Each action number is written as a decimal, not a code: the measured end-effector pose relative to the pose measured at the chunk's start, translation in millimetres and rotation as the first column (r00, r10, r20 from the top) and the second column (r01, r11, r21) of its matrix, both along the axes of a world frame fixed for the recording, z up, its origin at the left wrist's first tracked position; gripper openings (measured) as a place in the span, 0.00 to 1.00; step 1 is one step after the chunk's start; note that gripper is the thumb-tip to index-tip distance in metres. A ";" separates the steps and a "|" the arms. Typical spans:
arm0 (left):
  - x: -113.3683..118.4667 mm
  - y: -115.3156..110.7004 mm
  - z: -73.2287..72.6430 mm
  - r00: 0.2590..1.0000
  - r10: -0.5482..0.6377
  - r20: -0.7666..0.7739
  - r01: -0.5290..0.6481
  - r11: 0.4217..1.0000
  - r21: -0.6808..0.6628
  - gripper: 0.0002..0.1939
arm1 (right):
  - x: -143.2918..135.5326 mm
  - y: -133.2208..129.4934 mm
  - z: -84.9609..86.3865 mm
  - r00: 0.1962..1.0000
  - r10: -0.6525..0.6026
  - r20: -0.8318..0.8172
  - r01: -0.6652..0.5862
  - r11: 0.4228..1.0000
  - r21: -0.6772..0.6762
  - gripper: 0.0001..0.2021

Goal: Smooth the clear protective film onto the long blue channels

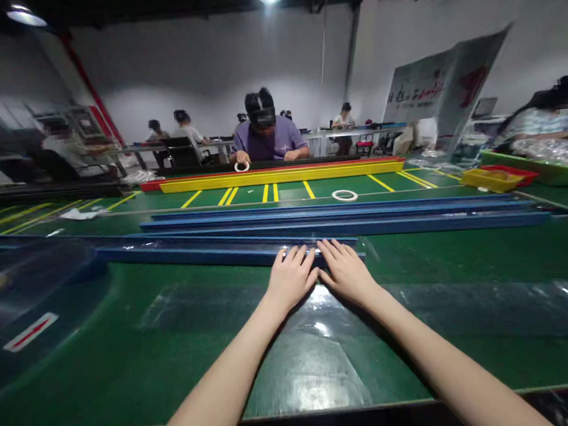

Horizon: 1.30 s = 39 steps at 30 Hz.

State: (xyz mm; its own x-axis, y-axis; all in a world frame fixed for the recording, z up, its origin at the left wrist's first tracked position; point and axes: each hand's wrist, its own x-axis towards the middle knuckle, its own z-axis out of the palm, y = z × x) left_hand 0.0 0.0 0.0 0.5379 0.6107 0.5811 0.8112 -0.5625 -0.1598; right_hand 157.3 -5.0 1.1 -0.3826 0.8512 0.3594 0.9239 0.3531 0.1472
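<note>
Side by side, my left hand (293, 276) and my right hand (344, 269) lie palm down with fingers spread, their thumbs close together. The fingertips of both rest at the right end of a long blue channel strip (187, 254). Neither hand is gripping anything. Beneath and beside them, a clear plastic sheet (437, 295) lies flat across the green table (180, 384). Just beyond, more long blue strips (415, 222) lie roughly parallel to the table's edge.
A roll of clear film (35, 290) is at the left. Farther back are yellow strips (280, 177), a white ring (344, 196) and a yellow tray (492, 181). Across the table, a person in a purple shirt (272, 142) has a hand at another ring.
</note>
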 end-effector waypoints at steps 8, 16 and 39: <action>-6.4 2.1 6.8 0.996 0.071 0.047 -0.070 0.997 -0.024 0.14 | 8.2 2.5 1.1 0.987 -0.138 -0.077 0.146 0.982 0.118 0.26; -11.3 -0.3 13.9 0.957 0.277 0.089 -0.276 0.961 -0.029 0.15 | 8.4 2.5 -0.8 0.959 -0.256 -0.120 0.268 0.959 0.098 0.26; -12.1 -1.8 16.6 0.977 0.215 -0.003 -0.214 0.969 -0.127 0.13 | 6.7 4.6 -2.7 0.966 -0.231 -0.117 0.245 0.962 0.119 0.27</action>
State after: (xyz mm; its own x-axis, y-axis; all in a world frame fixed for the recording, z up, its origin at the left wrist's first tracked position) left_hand -12.1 -1.8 16.6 0.3807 0.7798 0.4969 0.9163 -0.3903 -0.0896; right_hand 163.9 -0.4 -1.6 -0.1308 0.8561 0.5000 0.9913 0.1053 0.0790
